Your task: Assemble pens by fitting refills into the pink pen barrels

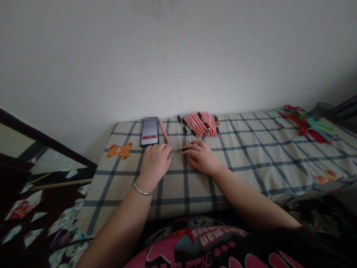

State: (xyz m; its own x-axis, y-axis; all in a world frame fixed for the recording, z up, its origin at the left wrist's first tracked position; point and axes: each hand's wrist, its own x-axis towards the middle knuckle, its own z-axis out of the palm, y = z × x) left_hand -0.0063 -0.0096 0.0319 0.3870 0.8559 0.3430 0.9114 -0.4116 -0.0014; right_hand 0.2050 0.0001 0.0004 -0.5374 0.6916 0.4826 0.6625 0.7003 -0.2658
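My left hand (155,160) rests on the checked cloth (251,163) with its fingers curled, pinching one end of a thin dark pen part (176,150). Opposite it, my right hand (201,156) pinches the other end of the same piece. A silver bangle sits on my left wrist. Just beyond my hands lies a pile of pink pens with black caps (199,124). A single pink pen (164,131) lies beside a phone (150,136) with a lit screen.
A bundle of red, green and blue plastic strips (305,124) lies at the far right of the cloth. A white wall rises right behind the surface. Paper scraps litter the dark floor (33,216) on the left. An orange bear print (119,150) marks the cloth.
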